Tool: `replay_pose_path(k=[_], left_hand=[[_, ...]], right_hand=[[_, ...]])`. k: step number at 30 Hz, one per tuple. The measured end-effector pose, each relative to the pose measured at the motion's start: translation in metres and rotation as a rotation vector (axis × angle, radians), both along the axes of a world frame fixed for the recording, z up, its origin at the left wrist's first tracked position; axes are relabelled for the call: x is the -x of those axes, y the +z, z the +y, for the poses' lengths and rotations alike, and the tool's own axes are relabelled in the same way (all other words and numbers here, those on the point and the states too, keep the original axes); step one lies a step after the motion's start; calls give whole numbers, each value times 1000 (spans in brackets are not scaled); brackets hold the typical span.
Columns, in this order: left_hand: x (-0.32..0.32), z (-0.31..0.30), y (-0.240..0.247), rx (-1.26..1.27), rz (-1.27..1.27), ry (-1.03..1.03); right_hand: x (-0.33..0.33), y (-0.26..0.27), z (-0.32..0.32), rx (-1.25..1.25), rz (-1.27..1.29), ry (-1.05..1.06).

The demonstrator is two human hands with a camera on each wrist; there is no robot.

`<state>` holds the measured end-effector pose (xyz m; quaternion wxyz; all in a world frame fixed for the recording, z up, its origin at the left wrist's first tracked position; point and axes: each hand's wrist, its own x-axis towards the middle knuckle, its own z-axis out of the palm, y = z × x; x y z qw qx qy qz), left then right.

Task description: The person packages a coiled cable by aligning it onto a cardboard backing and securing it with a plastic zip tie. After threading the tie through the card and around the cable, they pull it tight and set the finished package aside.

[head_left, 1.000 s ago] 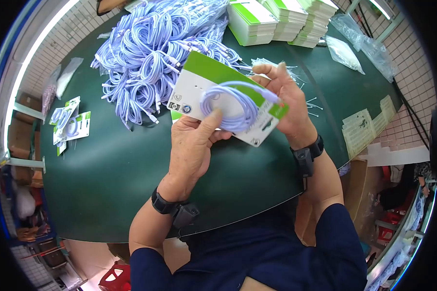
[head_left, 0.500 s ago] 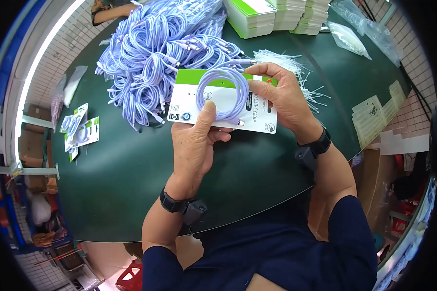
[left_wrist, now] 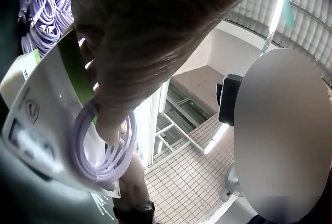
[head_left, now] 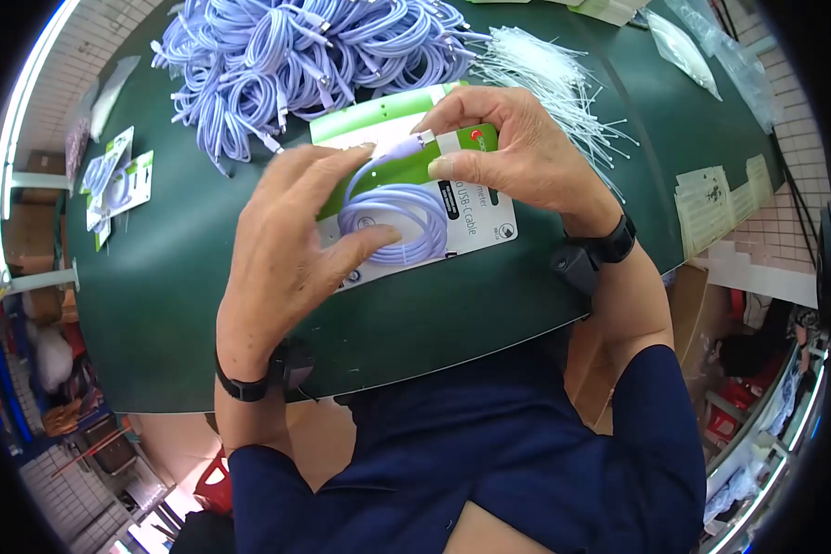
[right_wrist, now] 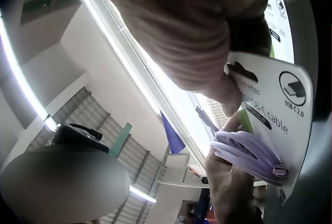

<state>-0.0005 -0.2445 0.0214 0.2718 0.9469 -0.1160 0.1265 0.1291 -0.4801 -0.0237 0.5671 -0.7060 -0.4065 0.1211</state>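
Toward its curved near edge, the green surface (head_left: 434, 314) is leaving open room this side of the printed USB-C card (head_left: 491, 220); lilac cables (head_left: 314, 55) and white plastic ties (head_left: 545, 78) are crowding beyond; a smooth round cable coil (head_left: 432, 222) is lying against the card; the right hand (head_left: 535, 157) is grasping the card in its fingers; the left hand (head_left: 286, 231) is arching over the coil, fingers released and apart.

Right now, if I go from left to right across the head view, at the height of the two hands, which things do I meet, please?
Small group of carded cables → left hand → lavender cable coil → right hand → yellowish sheet.
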Motion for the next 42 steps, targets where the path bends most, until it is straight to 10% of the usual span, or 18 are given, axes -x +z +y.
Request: replay_pose_path(k=[12,27,42], left_hand=[[2,3,-39,561,387,76],[15,-6,-56,-32,-359,39],[22,3,-69,-14,-475,-23]], right_hand=[[14,5,11,64,-114,56],[22,-20,27,-47,-342,-1],[26,-17,27,-36,-419,-19]])
